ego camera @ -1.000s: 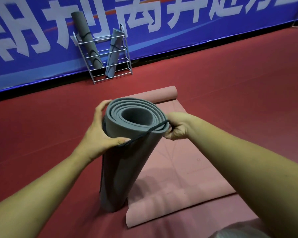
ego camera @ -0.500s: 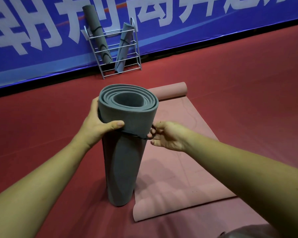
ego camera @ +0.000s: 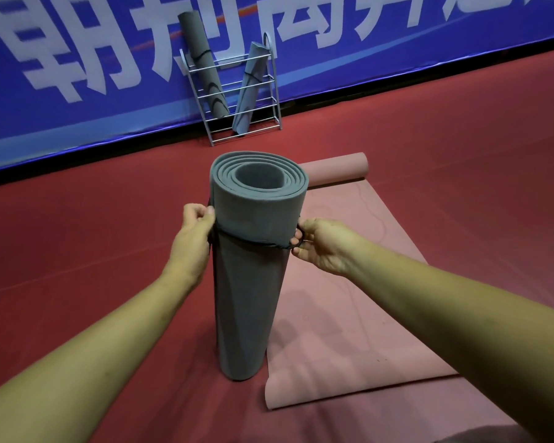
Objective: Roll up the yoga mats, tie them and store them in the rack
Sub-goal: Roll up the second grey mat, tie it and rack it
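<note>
A blue banner (ego camera: 77, 91) with large white characters runs along the far wall, and a red floor (ego camera: 461, 139) spreads below it to the near edge of the view. On the floor lies a pink mat (ego camera: 349, 330), mostly flat; its far end is curled into a roll and its near edge lifts slightly.

A grey rolled mat (ego camera: 247, 298) stands upright on the floor in the middle of the view, its base just beside the pink mat's left edge. Its open spiral end faces up.

Against the banner stands a metal wire rack (ego camera: 259, 132) holding two stored mats, both grey, rolled and leaning. The taller one (ego camera: 205, 68) is on the left and sticks out well above the top bar; the shorter one (ego camera: 248, 94) is on the right. Each has dark bands around it.

Two bare forearms reach in from the lower corners toward the upright roll. The left grip (ego camera: 194, 231) sits at the roll's left side, fingers curled tight with the thumb on top, pinching a black band (ego camera: 253, 243) against the mat. The right grip (ego camera: 320, 244) sits at the roll's right side, its fingers curled and hooked around the same band where it leaves the mat.

The band is thin and dark, and circles the roll a little below its top end, sloping down from the left grip to the right grip.
</note>
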Motion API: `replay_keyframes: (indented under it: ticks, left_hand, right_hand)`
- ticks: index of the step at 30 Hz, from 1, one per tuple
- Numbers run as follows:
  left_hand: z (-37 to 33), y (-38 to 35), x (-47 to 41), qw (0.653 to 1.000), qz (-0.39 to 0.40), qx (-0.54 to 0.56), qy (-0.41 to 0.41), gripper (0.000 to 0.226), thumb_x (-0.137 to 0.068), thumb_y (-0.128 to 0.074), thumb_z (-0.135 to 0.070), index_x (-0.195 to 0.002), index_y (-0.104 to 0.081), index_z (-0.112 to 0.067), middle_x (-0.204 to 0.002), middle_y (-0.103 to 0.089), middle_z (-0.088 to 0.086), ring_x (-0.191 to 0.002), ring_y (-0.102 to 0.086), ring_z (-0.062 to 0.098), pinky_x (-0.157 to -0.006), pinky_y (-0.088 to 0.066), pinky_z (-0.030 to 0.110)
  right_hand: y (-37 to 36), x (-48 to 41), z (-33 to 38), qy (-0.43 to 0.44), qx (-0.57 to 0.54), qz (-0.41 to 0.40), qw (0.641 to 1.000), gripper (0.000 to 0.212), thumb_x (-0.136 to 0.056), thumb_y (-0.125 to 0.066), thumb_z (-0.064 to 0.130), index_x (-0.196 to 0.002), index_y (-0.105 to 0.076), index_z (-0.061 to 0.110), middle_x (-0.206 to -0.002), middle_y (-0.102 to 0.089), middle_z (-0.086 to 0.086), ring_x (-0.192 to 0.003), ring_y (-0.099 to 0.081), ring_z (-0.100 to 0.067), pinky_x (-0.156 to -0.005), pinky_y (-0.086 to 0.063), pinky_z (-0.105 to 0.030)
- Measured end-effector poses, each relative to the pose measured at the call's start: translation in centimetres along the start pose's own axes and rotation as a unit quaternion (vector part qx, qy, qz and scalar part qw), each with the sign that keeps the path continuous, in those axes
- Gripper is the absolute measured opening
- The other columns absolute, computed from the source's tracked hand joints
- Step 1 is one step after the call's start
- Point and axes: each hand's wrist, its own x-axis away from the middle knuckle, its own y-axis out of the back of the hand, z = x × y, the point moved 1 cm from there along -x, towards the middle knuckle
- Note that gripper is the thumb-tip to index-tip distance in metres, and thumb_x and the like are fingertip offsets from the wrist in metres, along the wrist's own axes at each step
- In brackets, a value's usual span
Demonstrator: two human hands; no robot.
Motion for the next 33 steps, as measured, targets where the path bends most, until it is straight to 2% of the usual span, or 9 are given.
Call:
replay_keyframes:
  ticks: [2,5,9,11,14,17,24,29,33]
  left_hand:
    - [-0.1,1.0,-0.6,0.998,-0.010,-0.066,0.000,0.022,-0.087,-0.050,-0.044,-0.071,-0.045,-0.030,-0.069,-0.046,-0.013,-0.077,-0.041,0.015,-0.073,-0.035,0.040]
    - [-1.0,2.5,-1.4,0.993,-0.038,-0.110,0.006,0.018,-0.078,-0.045,-0.043,-0.068,-0.046,-0.029,-0.074,-0.050,-0.003,-0.079,-0.045,0.020,-0.078,-0.047,0.049]
    - [-0.1,4.7,-1.9,0.997,-0.067,0.016,0.038,0.019,-0.088,-0.044,-0.013,-0.071,-0.048,-0.020,-0.074,-0.044,0.005,-0.077,-0.041,0.019,-0.074,-0.039,0.037]
    - [0.6,6.2,-2.1,0.996,-0.073,0.006,0.049,0.022,-0.095,-0.039,-0.008,-0.076,-0.046,-0.017,-0.076,-0.043,0.007,-0.077,-0.042,0.019,-0.074,-0.041,0.036]
    - [2.3,8.5,-2.1,0.992,-0.026,-0.062,0.105,0.017,-0.102,-0.035,-0.015,-0.095,-0.051,-0.014,-0.084,-0.056,0.004,-0.081,-0.053,0.017,-0.076,-0.047,0.036]
    - [4.6,10.2,-1.0,0.977,0.043,-0.110,0.177,0.025,-0.103,-0.034,-0.015,-0.105,-0.058,-0.019,-0.097,-0.066,0.005,-0.085,-0.062,0.018,-0.077,-0.049,0.036]
    - [7.6,10.9,0.0,0.954,0.100,-0.159,0.232,0.022,-0.106,-0.038,-0.015,-0.113,-0.058,-0.020,-0.100,-0.068,0.001,-0.087,-0.065,0.012,-0.074,-0.055,0.032]
    - [9.3,11.3,0.5,0.931,0.114,-0.248,0.243,0.016,-0.103,-0.043,-0.013,-0.111,-0.056,-0.017,-0.092,-0.066,0.002,-0.079,-0.066,0.016,-0.074,-0.054,0.030]
    - [9.2,11.6,0.6,0.942,0.084,-0.222,0.238,0.020,-0.101,-0.044,-0.003,-0.110,-0.060,-0.010,-0.081,-0.067,0.005,-0.060,-0.066,0.011,-0.065,-0.058,0.027]
  right_hand:
    - [-0.6,-0.3,0.0,0.003,-0.001,-0.004,1.000,0.036,-0.105,-0.035,0.009,-0.074,-0.051,0.014,-0.065,-0.042,-0.001,-0.059,-0.045,-0.012,-0.060,-0.042,-0.023]
    - [-1.9,-0.9,-0.2,0.005,0.006,0.003,1.000,0.033,-0.105,-0.037,0.009,-0.076,-0.050,0.014,-0.066,-0.043,-0.001,-0.059,-0.046,-0.012,-0.062,-0.043,-0.024]
    - [-4.7,-2.8,-1.3,0.032,0.050,-0.012,0.998,0.024,-0.103,-0.044,0.015,-0.079,-0.045,0.018,-0.067,-0.049,0.001,-0.053,-0.054,-0.008,-0.058,-0.044,-0.025]
    - [-6.3,-3.8,-1.7,0.047,0.080,-0.019,0.996,0.025,-0.102,-0.044,0.016,-0.077,-0.044,0.019,-0.064,-0.050,0.002,-0.048,-0.052,-0.006,-0.051,-0.038,-0.023]
    - [-7.9,-5.1,-3.0,0.034,0.129,-0.025,0.991,0.030,-0.101,-0.045,0.011,-0.072,-0.046,0.016,-0.061,-0.049,-0.001,-0.043,-0.047,-0.008,-0.040,-0.029,-0.016]
    - [-7.9,-6.2,-6.0,0.000,0.167,-0.029,0.986,0.032,-0.102,-0.047,0.009,-0.071,-0.048,0.014,-0.060,-0.048,-0.002,-0.047,-0.045,-0.010,-0.038,-0.027,-0.016]
    - [-6.1,-8.4,-9.9,-0.038,0.216,-0.071,0.973,0.035,-0.100,-0.049,0.005,-0.065,-0.048,0.009,-0.057,-0.048,-0.008,-0.043,-0.043,-0.014,-0.035,-0.029,-0.016]
    - [-5.4,-9.1,-12.0,-0.055,0.306,-0.096,0.945,0.025,-0.095,-0.052,0.003,-0.071,-0.050,0.005,-0.067,-0.054,-0.017,-0.047,-0.046,-0.021,-0.046,-0.041,-0.028]
    - [-5.7,-9.1,-11.9,-0.047,0.191,-0.065,0.978,0.031,-0.096,-0.046,-0.006,-0.070,-0.051,0.008,-0.062,-0.051,-0.012,-0.040,-0.048,-0.016,-0.044,-0.050,-0.026]
